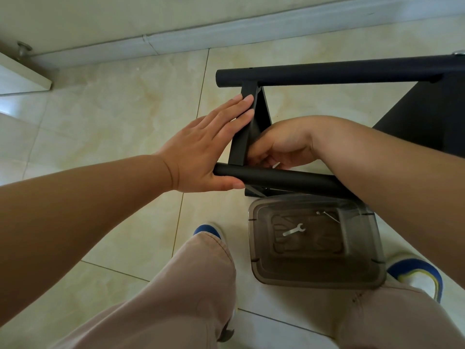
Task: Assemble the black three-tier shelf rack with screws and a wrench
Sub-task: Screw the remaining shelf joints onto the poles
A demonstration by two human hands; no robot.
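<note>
Glossy beige floor tiles (113, 117) with thin dark grout lines run up to a pale baseboard (226, 34) along the far wall. A white door (22, 76) stands open at the upper left, with a metal doorstop (24, 47) on the floor behind it.

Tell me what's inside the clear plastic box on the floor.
Inside the box lie a small wrench and a thin metal pin or screw. The right forearm covers its far right corner.
</note>
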